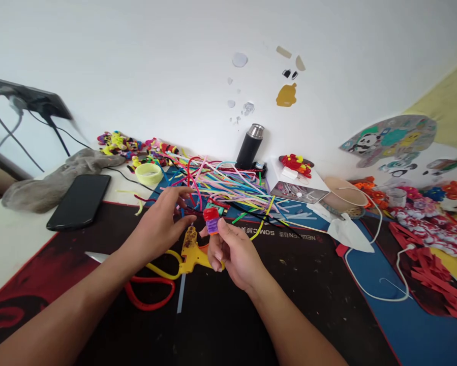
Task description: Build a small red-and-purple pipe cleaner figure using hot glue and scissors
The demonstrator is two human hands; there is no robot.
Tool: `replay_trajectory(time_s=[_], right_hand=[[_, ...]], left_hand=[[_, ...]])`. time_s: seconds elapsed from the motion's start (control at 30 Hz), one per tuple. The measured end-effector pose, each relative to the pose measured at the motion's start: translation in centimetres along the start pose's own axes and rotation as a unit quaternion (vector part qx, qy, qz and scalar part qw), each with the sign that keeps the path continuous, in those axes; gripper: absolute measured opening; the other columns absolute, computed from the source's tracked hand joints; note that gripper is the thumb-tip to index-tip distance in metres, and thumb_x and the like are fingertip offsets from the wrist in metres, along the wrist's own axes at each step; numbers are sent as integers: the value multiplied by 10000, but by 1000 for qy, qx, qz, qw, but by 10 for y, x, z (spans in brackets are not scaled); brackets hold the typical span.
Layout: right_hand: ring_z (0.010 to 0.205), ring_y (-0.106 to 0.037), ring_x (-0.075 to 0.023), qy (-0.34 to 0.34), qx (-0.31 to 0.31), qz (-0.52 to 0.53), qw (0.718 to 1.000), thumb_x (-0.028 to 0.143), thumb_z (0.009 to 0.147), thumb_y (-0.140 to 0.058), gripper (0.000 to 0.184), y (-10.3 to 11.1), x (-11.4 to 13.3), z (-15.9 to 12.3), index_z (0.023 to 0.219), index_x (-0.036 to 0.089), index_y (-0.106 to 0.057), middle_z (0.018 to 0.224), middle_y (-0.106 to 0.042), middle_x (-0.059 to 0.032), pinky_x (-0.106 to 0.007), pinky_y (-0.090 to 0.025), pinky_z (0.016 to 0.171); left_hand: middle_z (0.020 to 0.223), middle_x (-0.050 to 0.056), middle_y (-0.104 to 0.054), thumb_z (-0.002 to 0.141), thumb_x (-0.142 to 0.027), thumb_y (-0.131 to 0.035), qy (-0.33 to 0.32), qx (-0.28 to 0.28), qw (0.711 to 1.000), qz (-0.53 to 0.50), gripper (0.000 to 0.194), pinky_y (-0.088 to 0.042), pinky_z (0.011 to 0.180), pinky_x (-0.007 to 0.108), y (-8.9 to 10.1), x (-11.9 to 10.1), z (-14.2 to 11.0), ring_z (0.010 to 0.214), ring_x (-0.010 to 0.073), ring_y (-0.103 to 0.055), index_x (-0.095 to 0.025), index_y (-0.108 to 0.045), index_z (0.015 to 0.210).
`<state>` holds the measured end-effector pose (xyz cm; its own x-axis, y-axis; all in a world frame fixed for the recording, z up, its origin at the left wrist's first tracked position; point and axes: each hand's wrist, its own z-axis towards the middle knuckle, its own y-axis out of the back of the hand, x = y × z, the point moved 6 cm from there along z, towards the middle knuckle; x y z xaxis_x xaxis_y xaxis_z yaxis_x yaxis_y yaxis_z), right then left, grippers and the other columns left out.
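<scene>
My right hand (234, 251) pinches a small block of wound pipe cleaner (212, 223), red on top, purple below, with some orange at its lower end. Left of it, my left hand (169, 218) is held with thumb and index finger apart, near the front of a pile of pipe cleaners (228, 185); some of its fingers are hidden. Between and below the hands lies a yellow glue gun (191, 254) with a brown-stained nozzle end. Red-handled scissors (150, 305) rest under my left forearm, one blade tip showing. A pale blue strip (181, 295) lies beside them.
A black phone (79, 202) and a pale yellow tape roll (149, 174) sit at the left. Behind stand a black flask (250, 146) and a white box (297, 183). Crumpled tissue (350, 233), a white cable (378, 297) and red strips (437, 274) lie right.
</scene>
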<state>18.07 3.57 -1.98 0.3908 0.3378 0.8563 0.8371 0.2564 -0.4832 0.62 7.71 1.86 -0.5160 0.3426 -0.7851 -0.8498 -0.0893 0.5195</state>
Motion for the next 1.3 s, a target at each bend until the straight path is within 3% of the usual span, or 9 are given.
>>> replay_trajectory(time_s=[0.07,0.13,0.47,0.6,0.8,1.03,1.3], right_hand=[[392,-489,-92,7,-1,5,1000,757,885,-816,607,0,2,-1,888,152,-760,499,-486,87,-217,-308,426],[391,-497,-94,8,2,12,1000,767,909,-789,615,0,3,-1,887,153,-754,495,-493,85,-218,-310,427],[370,-466,-100,-35,55,22,998,853,947,-657,706,-4,-6,0,863,158,-752,465,-472,85,-238,-333,419],[396,-519,-107,-39,28,-8,999,875,928,-653,718,0,-8,0,790,172,-687,517,-550,51,-235,-349,419],[454,-595,-113,17,-2,-94,995,818,940,-696,636,1,-4,-1,797,204,-614,604,-652,29,-220,-367,435],[406,-533,-109,23,-8,-74,997,813,947,-694,634,2,-2,-1,845,187,-684,505,-537,71,-227,-350,434],[452,-556,-121,34,-22,-117,992,782,983,-670,624,6,-4,-1,730,216,-594,522,-567,46,-241,-387,469]], left_hand=[[1174,75,-738,935,-395,-745,-13,14,999,-33,445,-565,868,363,-3,-2,-2,1011,260,-692,-243,-670,1347],[1207,83,-766,984,-438,-729,-16,46,995,-84,476,-589,886,371,-7,-7,-4,998,253,-713,-247,-669,1416],[1273,108,-831,995,-388,-771,-44,100,977,-183,321,-630,922,349,-11,-28,-11,1034,262,-783,-254,-818,1283],[1135,103,-847,984,-399,-785,-72,62,986,-137,231,-613,973,360,-3,-32,-10,1036,269,-778,-251,-859,1145],[1103,97,-864,988,-500,-764,-96,51,991,-73,290,-630,990,369,0,-33,-9,1044,280,-792,-258,-882,1097],[1251,113,-851,976,-504,-799,6,68,980,-184,434,-663,898,361,-3,-23,-11,1052,294,-812,-251,-835,1326],[1185,89,-882,995,-452,-724,-69,54,996,-24,393,-644,864,304,-3,-30,-12,986,266,-833,-242,-838,1307]])
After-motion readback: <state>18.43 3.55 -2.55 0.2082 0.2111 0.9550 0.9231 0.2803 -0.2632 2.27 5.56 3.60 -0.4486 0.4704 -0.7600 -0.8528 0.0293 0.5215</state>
